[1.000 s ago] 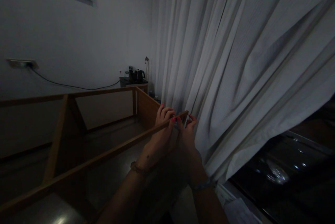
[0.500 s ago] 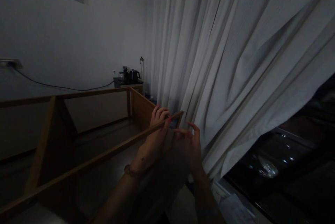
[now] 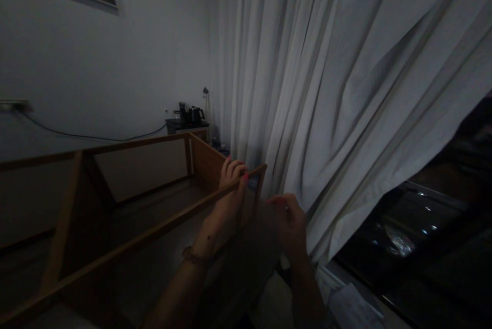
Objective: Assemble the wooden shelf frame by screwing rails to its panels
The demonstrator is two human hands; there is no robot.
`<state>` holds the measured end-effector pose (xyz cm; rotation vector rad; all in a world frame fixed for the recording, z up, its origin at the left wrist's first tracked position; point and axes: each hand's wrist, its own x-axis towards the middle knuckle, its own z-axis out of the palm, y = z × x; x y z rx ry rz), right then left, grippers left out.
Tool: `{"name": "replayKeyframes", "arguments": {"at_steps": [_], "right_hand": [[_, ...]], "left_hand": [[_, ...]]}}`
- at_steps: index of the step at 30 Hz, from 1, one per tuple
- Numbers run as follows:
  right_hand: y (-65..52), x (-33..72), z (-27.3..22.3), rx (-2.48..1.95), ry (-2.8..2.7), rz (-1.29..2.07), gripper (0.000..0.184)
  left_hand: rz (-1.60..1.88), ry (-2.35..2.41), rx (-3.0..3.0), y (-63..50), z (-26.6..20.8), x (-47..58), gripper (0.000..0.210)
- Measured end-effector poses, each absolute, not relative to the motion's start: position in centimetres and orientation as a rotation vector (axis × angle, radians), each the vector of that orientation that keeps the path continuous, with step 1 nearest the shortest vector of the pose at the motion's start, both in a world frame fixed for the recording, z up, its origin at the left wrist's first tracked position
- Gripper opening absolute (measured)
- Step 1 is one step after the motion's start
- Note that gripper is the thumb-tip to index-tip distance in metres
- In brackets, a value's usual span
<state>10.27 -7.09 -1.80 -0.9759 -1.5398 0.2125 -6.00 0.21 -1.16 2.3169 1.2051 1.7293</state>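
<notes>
A brown wooden frame (image 3: 161, 221) with open bays runs from the lower left toward the middle. Close to its near right corner, my left hand (image 3: 232, 188) is wrapped round the top rail, fingers on the far side and thumb on the near side. My right hand (image 3: 290, 224) is just right of that corner, apart from the rail, with thumb and fingers curled into a pinch. Whatever the pinch may hold is too dark to make out. Below and between my hands hangs a dim greyish surface (image 3: 249, 262), its kind unclear.
A long white curtain (image 3: 307, 88) fills the right side, beside dark glass (image 3: 415, 231). Behind the frame, a black kettle (image 3: 195, 115) stands on a small cabinet (image 3: 188, 126). A cable (image 3: 84, 137) runs along the wall. White papers (image 3: 353, 306) lie at lower right.
My right hand has moved down and to the right, away from the rail's corner, and its spread fingers have curled together. My left hand keeps its hold on the rail.
</notes>
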Motion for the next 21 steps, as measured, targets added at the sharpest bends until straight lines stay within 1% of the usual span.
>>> {"name": "replayKeyframes", "arguments": {"at_steps": [2, 4, 12, 21], "right_hand": [[-6.7, 9.7, -1.5, -0.922, -1.556, 0.275, 0.024], [-6.1, 8.9, -1.6, -0.899, -1.546, 0.314, 0.023], [-3.7, 6.5, -2.7, -0.915, -1.281, 0.397, 0.029], [-2.6, 6.1, -3.4, -0.894, -1.217, 0.459, 0.030]], "left_hand": [[1.737, 1.201, 2.304, 0.2, -1.1, -6.0, 0.021], [1.723, 1.206, 2.294, 0.2, -1.1, -6.0, 0.021], [1.690, 1.211, 2.294, 0.2, -1.2, -6.1, 0.023], [1.733, 1.174, 2.327, 0.3, -1.1, -6.1, 0.024]]}}
